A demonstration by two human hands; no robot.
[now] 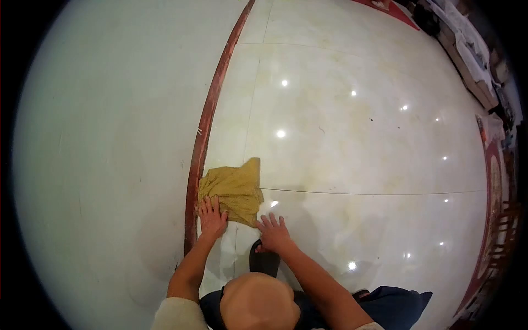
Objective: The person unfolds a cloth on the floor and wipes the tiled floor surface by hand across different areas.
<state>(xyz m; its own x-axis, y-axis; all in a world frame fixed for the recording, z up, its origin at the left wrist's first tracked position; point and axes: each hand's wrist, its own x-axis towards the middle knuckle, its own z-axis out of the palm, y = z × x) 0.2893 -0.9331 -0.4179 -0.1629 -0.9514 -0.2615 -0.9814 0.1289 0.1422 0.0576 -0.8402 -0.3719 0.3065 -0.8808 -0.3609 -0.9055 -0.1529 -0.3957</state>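
Observation:
A mustard-yellow cloth (234,190) lies rumpled on the glossy tiled floor, its left side against the dark red skirting at the foot of the wall. My left hand (212,219) lies flat on the cloth's lower left part, fingers stretched out over it. At the cloth's lower right corner, my right hand (275,234) is spread, with its fingertips right at the edge of the fabric. Neither hand is closed around the cloth.
The pale wall (110,137) rises on the left above the red skirting (212,102). Below my hands is a dark sandal (265,263) on a foot. A patterned red-bordered rug (493,176) and wooden furniture (506,231) stand at the right.

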